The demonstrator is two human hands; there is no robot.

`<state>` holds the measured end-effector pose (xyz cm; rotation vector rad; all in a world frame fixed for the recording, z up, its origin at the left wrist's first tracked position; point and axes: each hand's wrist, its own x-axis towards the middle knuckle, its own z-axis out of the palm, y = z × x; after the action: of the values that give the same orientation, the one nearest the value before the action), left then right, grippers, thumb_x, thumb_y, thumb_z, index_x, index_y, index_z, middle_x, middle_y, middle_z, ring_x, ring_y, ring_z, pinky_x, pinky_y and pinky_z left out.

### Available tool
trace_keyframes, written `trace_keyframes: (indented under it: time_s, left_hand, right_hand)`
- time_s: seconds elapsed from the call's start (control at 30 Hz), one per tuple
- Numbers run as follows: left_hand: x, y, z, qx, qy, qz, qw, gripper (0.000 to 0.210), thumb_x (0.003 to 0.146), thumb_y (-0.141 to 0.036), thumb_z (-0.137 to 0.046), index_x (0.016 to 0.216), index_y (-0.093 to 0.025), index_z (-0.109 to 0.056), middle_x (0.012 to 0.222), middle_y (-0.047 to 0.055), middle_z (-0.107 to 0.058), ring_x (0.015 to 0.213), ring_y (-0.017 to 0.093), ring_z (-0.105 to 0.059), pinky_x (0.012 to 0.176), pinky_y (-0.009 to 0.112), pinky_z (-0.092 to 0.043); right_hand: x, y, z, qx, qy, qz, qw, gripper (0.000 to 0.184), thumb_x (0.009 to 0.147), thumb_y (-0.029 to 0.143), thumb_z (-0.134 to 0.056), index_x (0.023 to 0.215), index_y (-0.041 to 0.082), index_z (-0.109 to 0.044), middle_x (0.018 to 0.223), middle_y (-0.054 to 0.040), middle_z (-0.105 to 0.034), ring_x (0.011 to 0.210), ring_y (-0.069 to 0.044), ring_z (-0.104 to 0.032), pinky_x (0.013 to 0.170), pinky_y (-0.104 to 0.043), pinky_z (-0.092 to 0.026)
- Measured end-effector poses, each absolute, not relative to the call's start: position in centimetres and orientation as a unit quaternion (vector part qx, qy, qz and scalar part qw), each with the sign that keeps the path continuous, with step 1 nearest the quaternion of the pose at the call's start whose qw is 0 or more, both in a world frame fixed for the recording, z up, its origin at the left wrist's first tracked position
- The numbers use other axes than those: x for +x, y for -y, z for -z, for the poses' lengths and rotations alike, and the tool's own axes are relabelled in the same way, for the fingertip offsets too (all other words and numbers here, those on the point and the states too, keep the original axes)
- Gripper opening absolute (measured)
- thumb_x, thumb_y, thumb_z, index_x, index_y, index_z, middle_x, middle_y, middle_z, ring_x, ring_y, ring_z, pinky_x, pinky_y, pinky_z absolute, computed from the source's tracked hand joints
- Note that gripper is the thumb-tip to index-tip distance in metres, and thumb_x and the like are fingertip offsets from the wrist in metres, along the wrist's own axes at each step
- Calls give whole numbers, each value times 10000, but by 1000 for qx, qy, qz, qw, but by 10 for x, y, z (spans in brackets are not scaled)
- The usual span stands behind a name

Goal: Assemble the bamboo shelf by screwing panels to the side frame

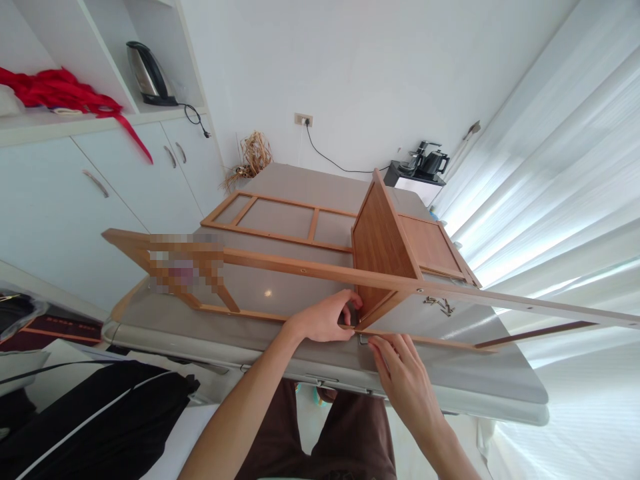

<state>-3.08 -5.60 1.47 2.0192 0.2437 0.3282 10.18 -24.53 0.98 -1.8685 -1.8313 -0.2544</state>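
Observation:
A wooden frame [325, 272] stands on edge along the near side of the table, with a wooden panel [383, 233] upright across it. My left hand [330, 319] is closed around the frame's lower rail, where the panel's near bottom corner meets it. Just to the right, my right hand [404, 360] pinches a small bent metal hex key [363, 340], whose end is at the lower rail below that joint. The fingertips of my left hand are partly hidden behind the wood. Several screws [447, 308] lie loose on the table behind the frame, right of the panel.
On the grey table [305, 179], a second wooden frame [285, 233] lies flat at the back left and another wooden panel [431, 244] at the right. White cabinets [125, 180] with a kettle [149, 75] stand left. White curtains [575, 147] hang right. A black bag [100, 413] sits near left.

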Motion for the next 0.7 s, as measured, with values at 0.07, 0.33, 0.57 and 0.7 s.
trace_keyframes:
  time_s: [0.07, 0.33, 0.57, 0.7]
  left_hand:
    - [-31, 56, -14, 841, -103, -138, 512, 474, 721, -181, -688, 1148, -203, -484, 900, -2, -596, 801, 158, -598, 807, 316, -482]
    - [-30, 56, -14, 845, -107, -136, 507, 478, 718, -177, -689, 1148, -206, -484, 903, -6, -601, 800, 156, -601, 782, 303, -484]
    - [-29, 57, -16, 843, -113, -127, 510, 469, 722, -182, -686, 1143, -209, -482, 884, -11, -601, 794, 155, -599, 785, 300, -478]
    - [-28, 57, -16, 843, -117, -128, 509, 469, 717, -176, -686, 1139, -209, -484, 878, -13, -599, 789, 154, -597, 786, 303, -480]
  right_hand:
    - [105, 248, -8, -688, 673, 96, 255, 126, 972, 170, -522, 1050, 190, -619, 907, -64, -612, 853, -204, -545, 795, -370, -455]
    - [116, 253, 1, -713, 639, 84, 277, 121, 962, 245, -562, 995, 219, -676, 925, -59, -627, 879, -201, -568, 798, -354, -464]
    - [113, 252, 2, -710, 638, 62, 292, 185, 959, 243, -556, 1105, 233, -668, 973, -73, -609, 915, -215, -571, 804, -363, -487]
    - [110, 249, -1, -703, 649, 32, 290, 175, 980, 198, -492, 998, 219, -665, 967, -73, -605, 917, -206, -568, 812, -357, -491]
